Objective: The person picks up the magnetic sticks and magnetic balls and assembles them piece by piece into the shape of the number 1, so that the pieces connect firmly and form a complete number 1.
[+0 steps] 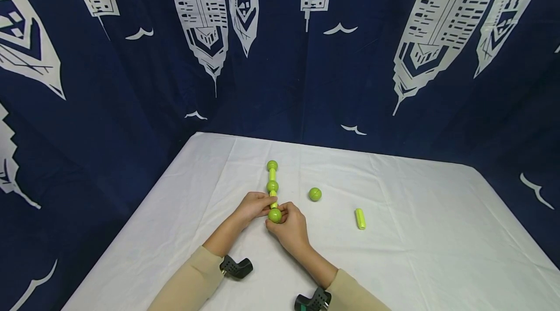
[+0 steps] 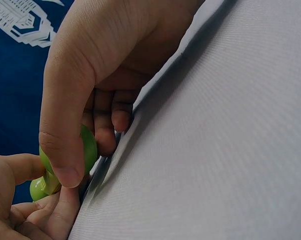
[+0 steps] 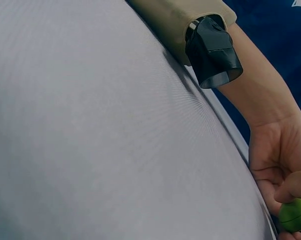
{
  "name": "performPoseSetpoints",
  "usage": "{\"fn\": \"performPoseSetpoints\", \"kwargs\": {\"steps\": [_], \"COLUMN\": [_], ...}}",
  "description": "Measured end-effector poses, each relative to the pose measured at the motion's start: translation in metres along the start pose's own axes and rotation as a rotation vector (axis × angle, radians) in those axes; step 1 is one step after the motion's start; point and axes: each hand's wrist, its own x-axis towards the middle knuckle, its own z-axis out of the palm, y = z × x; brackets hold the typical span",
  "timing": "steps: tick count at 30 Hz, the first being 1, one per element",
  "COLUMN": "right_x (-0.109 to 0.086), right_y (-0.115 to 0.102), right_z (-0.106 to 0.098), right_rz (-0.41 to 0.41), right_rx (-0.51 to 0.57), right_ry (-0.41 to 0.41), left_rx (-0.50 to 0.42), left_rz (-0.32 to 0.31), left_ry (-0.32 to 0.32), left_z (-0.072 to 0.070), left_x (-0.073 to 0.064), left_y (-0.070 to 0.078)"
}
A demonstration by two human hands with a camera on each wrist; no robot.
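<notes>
A straight chain of green balls joined by short yellow-green rods lies pointing away from me in the head view. Its far ball (image 1: 272,165) and middle ball (image 1: 272,186) have a rod (image 1: 272,175) between them. My left hand (image 1: 254,205) pinches the nearer rod (image 1: 273,194), partly covering it. Fingers and thumb of my right hand (image 1: 292,227) grip the near ball (image 1: 274,215) at that rod's end. In the left wrist view, the right thumb (image 2: 68,165) presses on this ball. The right wrist view catches the ball (image 3: 293,215) at its lower right edge.
To the right of the hands, a loose green ball (image 1: 315,194) and a loose yellow-green rod (image 1: 360,219) lie on the white-covered table (image 1: 420,262). A dark blue curtain (image 1: 280,97) with a building print hangs behind the table.
</notes>
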Motion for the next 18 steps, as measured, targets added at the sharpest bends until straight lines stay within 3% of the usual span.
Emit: {"fn": "performPoseSetpoints", "kwargs": {"steps": [4, 11, 18], "right_x": [0.000, 0.000, 0.000], "right_y": [0.000, -0.001, 0.000], "right_z": [0.000, 0.000, 0.000], "right_rz": [-0.004, -0.004, -0.003], "right_rx": [0.006, 0.001, -0.003], "right_ry": [0.006, 0.019, 0.020], "left_rx": [0.001, -0.005, -0.009], "left_rz": [-0.007, -0.026, -0.028], "left_ry": [0.000, 0.022, 0.022], "left_z": [0.000, -0.002, -0.002], "left_x": [0.003, 0.033, 0.035], "left_y": [-0.003, -0.032, -0.035]}}
